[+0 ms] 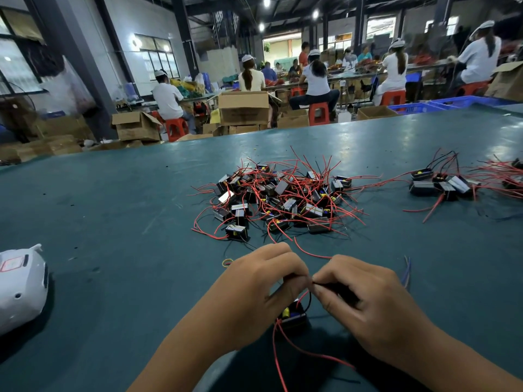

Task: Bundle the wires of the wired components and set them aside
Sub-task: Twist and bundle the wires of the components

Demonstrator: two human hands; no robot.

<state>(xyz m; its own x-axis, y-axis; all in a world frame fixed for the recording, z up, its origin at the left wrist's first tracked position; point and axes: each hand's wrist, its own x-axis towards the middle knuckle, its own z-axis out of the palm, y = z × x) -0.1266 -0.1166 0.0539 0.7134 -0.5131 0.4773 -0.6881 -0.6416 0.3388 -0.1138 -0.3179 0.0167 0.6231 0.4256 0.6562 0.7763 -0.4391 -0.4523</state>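
Observation:
One small black wired component point(293, 316) with a yellow part hangs between my hands near the table's front edge. My left hand point(260, 287) and my right hand point(365, 301) meet above it, and both pinch its thin red and black wires at the fingertips. A long red wire point(308, 353) trails from the component toward me. Further out lies a heap of several loose components point(278, 199) tangled in red wires. A smaller group of components point(444, 183) lies at the right.
The green table point(113, 222) stretches wide. A white plastic housing point(19, 287) lies at the left edge. A yellow rubber band point(227, 262) sits left of my left hand, blue-grey wire ends point(407, 271) to the right. Workers, boxes and red stools stand beyond the table.

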